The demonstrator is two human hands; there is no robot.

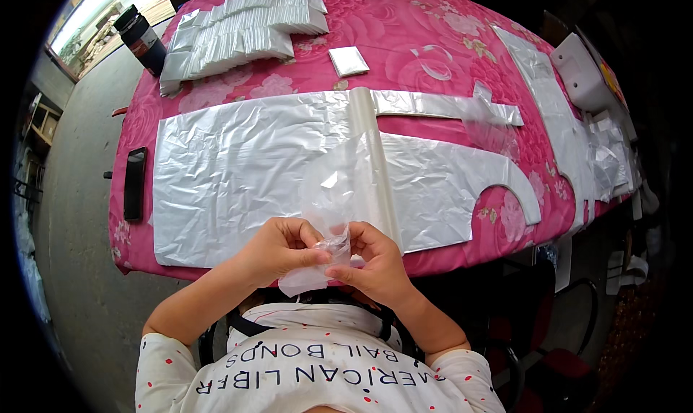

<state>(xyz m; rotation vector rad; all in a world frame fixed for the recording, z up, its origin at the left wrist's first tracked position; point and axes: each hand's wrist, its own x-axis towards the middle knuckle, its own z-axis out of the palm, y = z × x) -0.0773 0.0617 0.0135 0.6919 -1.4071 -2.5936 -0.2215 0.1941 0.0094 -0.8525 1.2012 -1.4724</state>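
In the head view, the left hand (pixel 278 250) and the right hand (pixel 375 261) meet just in front of the person's chest, at the near edge of the table. Both sets of fingers are pinched closed on a small clear plastic bag (pixel 325 250), which sits between the two thumbs, touching both; neither hand is nearer than the other. The bag is crumpled at the pinch, and its loose film runs up and away from the fingers, its long axis pointing toward the far side of the table.

Just beyond the fingertips lies a large silvery plastic sheet (pixel 238 167) spread flat on the pink flowered tablecloth (pixel 404 30). Farther off, to the left, are a stack of folded white pieces (pixel 238 30) and a dark bottle (pixel 141 37). A black phone (pixel 134 183) lies left of the hands. Grey floor (pixel 79 196) shows beyond it.
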